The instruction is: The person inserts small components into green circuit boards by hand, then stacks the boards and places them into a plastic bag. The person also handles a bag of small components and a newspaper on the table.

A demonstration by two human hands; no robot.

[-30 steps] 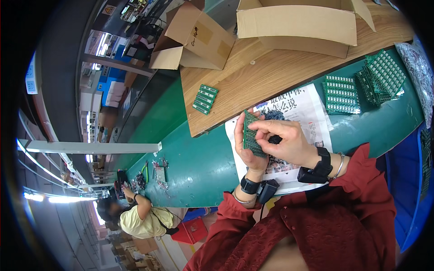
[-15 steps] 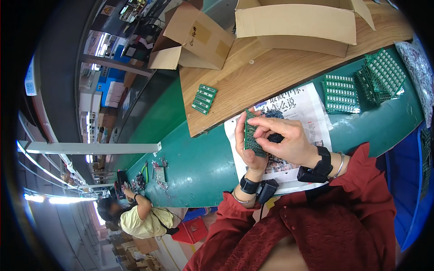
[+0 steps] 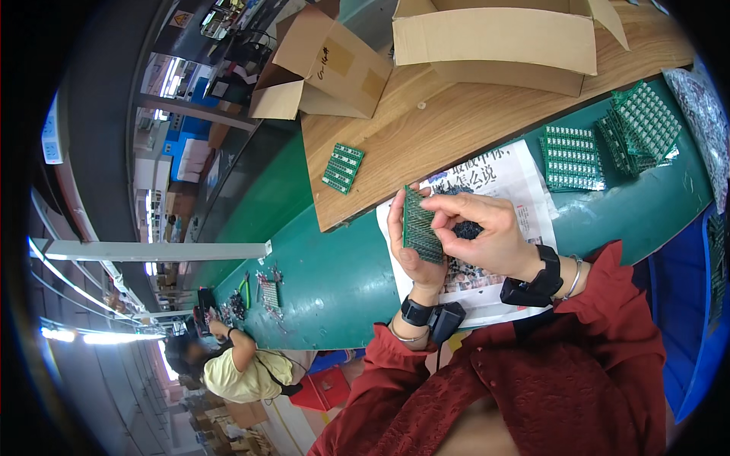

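A green circuit board panel [image 3: 418, 228] stands tilted in my left hand [image 3: 423, 272], which grips it by its edges. Rows of small parts or pins cover the face turned to my right. My right hand [image 3: 490, 234] is closed in a pinch close against that face, its fingertips touching or nearly touching it. Whatever those fingertips hold is too small to make out. Beneath both hands lies a newspaper sheet [image 3: 537, 228], with a heap of small black parts [image 3: 467, 229] on it, partly hidden by my right hand.
Stacked circuit boards [image 3: 572, 159] and a second stack [image 3: 646, 125] sit at the right, beside a plastic bag [image 3: 696, 114]. Another board [image 3: 343, 168] lies on the wooden board [image 3: 414, 144], below cardboard boxes [image 3: 494, 42]. A co-worker [image 3: 243, 372] sits at far left; a blue bin [image 3: 688, 334] stands right.
My left hand has shifted slightly left and turned the circuit board so more of its face shows. My right hand stays pinched beside it.
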